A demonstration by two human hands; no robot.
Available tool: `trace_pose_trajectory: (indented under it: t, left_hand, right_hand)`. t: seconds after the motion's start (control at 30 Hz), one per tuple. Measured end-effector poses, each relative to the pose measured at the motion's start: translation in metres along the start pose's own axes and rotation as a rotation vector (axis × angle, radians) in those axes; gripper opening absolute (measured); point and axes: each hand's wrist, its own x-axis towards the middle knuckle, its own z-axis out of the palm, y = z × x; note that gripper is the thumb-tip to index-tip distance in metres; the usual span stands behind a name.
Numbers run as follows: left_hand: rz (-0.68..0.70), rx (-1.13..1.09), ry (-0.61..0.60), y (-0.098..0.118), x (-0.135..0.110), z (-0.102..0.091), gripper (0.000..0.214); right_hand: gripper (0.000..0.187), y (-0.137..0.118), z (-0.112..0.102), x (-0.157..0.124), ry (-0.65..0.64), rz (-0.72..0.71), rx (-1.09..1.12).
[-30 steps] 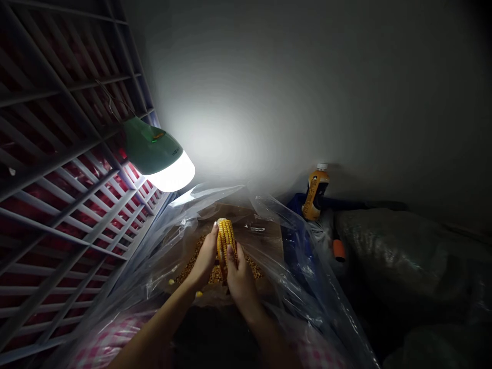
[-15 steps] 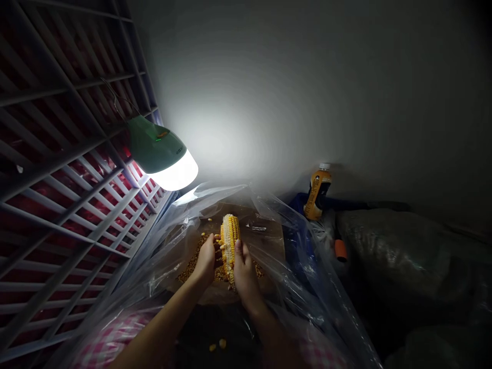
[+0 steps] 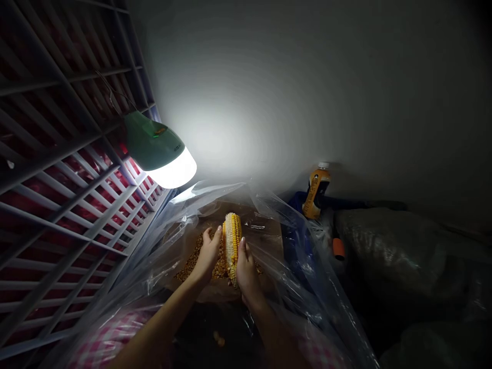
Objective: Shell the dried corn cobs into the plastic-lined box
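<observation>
An ear of corn (image 3: 232, 241) stands nearly upright in my right hand (image 3: 247, 266), whose fingers wrap its lower right side with the thumb along the front. Its left side is partly stripped to pale cob, while yellow kernels cover the right. My left hand (image 3: 208, 253) is just left of the ear, thumb and fingers apart, with nothing visible in it. Below both hands, loose corn kernels (image 3: 190, 262) lie heaped on a brown surface inside a clear plastic sheet (image 3: 161, 256). A couple of blurred kernels (image 3: 219, 338) show nearer to me.
A lit green lamp (image 3: 159, 148) hangs by a wire from a slatted plastic crate (image 3: 88, 238) at the left. On the right are an orange-labelled bottle (image 3: 316, 190), an orange cylindrical piece (image 3: 338, 248) and a bulky plastic-wrapped sack (image 3: 384, 246). A pale wall (image 3: 307, 92) rises behind.
My left hand has come away from the ear's side and its fingers have spread. Kernels that were between hand and cob are gone. My right hand still holds the ear.
</observation>
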Motion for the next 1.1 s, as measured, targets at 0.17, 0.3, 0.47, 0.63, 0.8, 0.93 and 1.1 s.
trace_pose_trajectory:
  t: [0.17,0.3,0.47,0.63,0.8,0.93,1.1]
  left_hand:
    - [0.148,-0.016,-0.201,0.007,-0.016,0.008,0.055]
    - [0.115,-0.040,-0.224,0.010,-0.021,0.008,0.054]
    - [0.077,0.006,-0.483,0.018,-0.031,0.005,0.052]
    - [-0.111,-0.026,-0.635,0.014,-0.043,0.006,0.057]
    - [0.064,0.227,-0.648,0.004,-0.042,0.001,0.048]
    - [0.166,0.266,-0.580,0.001,-0.039,0.001,0.043]
    - [0.156,0.293,-0.582,0.008,-0.039,-0.001,0.046]
  right_hand:
    - [0.064,-0.002,0.000,-0.003,-0.054,-0.005,0.000]
    - [0.058,-0.014,-0.017,0.006,-0.057,-0.074,-0.052]
    - [0.059,-0.028,-0.039,0.027,-0.016,-0.004,0.240]
    - [0.034,-0.029,-0.037,0.027,-0.134,0.191,0.612]
    - [0.029,-0.033,-0.046,0.029,0.013,0.215,0.786]
    - [0.033,-0.035,-0.048,0.030,0.009,0.239,0.805]
    - [0.028,-0.037,-0.045,0.029,0.119,0.153,0.792]
